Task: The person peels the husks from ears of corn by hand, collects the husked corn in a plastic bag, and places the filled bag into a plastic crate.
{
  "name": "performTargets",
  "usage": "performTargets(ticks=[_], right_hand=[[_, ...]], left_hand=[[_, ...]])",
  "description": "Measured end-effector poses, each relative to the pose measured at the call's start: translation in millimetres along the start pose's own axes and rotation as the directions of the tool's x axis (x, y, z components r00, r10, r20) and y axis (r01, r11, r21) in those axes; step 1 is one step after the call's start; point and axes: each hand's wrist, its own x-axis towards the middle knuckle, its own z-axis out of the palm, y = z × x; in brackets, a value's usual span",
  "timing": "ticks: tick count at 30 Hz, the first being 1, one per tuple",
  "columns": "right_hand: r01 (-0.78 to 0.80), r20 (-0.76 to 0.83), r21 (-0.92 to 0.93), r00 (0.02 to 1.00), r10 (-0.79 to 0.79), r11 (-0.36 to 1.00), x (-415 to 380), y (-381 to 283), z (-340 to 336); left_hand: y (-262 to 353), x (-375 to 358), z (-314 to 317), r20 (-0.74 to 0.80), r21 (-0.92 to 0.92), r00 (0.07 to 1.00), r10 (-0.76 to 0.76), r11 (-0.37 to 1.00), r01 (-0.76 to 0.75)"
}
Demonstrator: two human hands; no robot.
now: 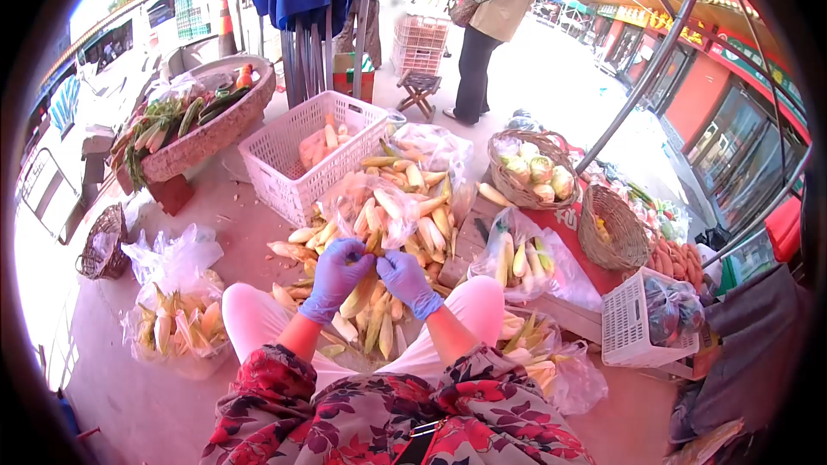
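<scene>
My left hand (340, 280), in a purple glove, is closed around an ear of corn (359, 294) that points down between my knees. Close beside it, my gloved right hand (408, 283) has its fingers pinched together near the top of that ear; what they grip is too small to make out. Below both hands lie several husked ears and loose husks (379, 327). Just beyond them rises a heap of corn (422, 181), partly covered by a clear plastic bag (379, 207).
A pink plastic crate (314, 194) stands beyond the heap. Bags of corn lie at left (181, 327) and right (521, 258). Wicker baskets, one with cabbages (538, 172), a white crate (620, 327) and a stone trough (194, 151) surround me. A person (500, 17) stands ahead.
</scene>
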Motion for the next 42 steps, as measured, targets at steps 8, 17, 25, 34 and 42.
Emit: performTargets(ticks=[8,17,25,34,42], right_hand=[[0.024,-0.179,-0.226,0.982,-0.066,0.974,-1,-18,2],[-0.316,0.155,0.836,0.92,0.36,0.449,24,-24,-15],[0.094,-0.126,0.396,0.991,-0.047,0.913,0,-65,36],[-0.11,0.185,0.808,0.98,-0.071,0.579,-24,-70,29],[-0.168,0.206,0.594,0.977,0.053,0.787,-59,-96,0]], left_hand=[[-12,-14,17,-0.044,-0.03,0.996,0.078,0.996,-0.08],[-19,-10,-19,0.097,-0.913,0.948,-0.304,0.352,0.206],[-4,6,-11,-0.148,-0.803,0.934,-0.325,0.591,0.078],[-89,34,-56,0.127,-0.991,0.767,-0.629,-0.045,0.127],[-81,54,-87,0.193,-0.978,0.789,-0.584,-0.046,0.205]])
